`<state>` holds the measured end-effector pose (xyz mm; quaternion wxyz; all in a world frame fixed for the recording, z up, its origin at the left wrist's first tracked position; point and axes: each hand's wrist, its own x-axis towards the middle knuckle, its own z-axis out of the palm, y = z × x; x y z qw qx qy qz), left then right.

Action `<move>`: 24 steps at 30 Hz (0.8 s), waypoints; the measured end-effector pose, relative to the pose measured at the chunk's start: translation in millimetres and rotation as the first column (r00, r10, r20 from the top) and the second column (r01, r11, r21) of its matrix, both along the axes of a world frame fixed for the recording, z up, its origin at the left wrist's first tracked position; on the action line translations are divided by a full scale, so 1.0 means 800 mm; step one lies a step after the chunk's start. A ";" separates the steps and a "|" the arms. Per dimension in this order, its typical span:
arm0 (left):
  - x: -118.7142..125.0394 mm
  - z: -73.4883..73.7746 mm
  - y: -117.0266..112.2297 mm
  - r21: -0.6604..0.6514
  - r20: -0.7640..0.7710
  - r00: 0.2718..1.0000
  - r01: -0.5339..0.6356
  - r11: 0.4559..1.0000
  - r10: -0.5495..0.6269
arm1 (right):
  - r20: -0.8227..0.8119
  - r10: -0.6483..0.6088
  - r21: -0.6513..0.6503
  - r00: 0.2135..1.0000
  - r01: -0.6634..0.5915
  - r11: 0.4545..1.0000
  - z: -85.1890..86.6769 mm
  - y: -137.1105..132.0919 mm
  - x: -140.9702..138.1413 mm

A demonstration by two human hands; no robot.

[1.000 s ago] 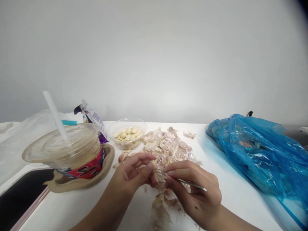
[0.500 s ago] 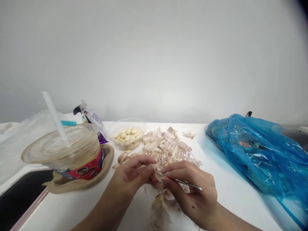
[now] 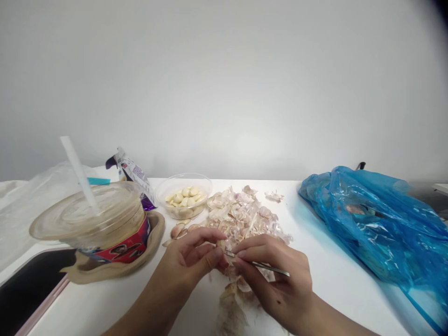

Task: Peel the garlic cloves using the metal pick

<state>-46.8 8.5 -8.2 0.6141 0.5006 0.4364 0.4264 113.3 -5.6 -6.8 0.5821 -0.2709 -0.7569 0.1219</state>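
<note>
Between the fingertips of my left hand (image 3: 196,261) is a garlic clove (image 3: 221,243), mostly covered by the fingers. My right hand (image 3: 280,275) grips a thin metal tool (image 3: 269,269) like a pen, its tip at the clove; the tip's exact kind is too small to make out. Behind both hands spreads a heap of papery garlic skins (image 3: 241,210). Several unpeeled cloves (image 3: 178,229) lie just beyond my left hand. Peeled cloves (image 3: 187,196) fill part of a clear plastic bowl (image 3: 163,189) at the back. More skins (image 3: 231,308) lie below my hands.
On the left, a lidded drink cup (image 3: 119,228) with a straw sits in a cardboard holder (image 3: 157,228). A dark-screened device (image 3: 31,284) lies before it, and a purple-white wrapper (image 3: 136,179) stands behind. A blue plastic bag (image 3: 371,228) covers the right side of the white table (image 3: 325,289).
Both hands and the metal tool have shifted very slightly to the left in view, together with the whole scene. The clove is still held and the tool's tip stays at it.
</note>
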 end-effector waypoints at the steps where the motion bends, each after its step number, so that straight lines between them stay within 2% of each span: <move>1: 0.000 0.000 0.000 0.003 -0.003 1.000 0.007 1.000 -0.007 | 0.008 0.005 -0.016 1.000 -0.004 1.000 -0.001 0.000 0.000; 6: 0.002 0.003 0.002 0.017 -0.005 1.000 0.029 0.999 -0.029 | 0.039 0.024 -0.051 0.999 -0.021 0.998 -0.005 0.000 0.001; 15: 0.001 0.000 0.002 0.009 -0.055 0.998 0.002 1.000 -0.002 | 0.033 0.025 -0.037 0.999 -0.024 0.999 -0.004 0.000 0.001; 24: 0.002 0.002 0.004 0.006 -0.021 0.999 -0.046 0.999 0.046 | 0.002 0.010 0.008 1.000 -0.010 1.000 -0.002 -0.001 0.002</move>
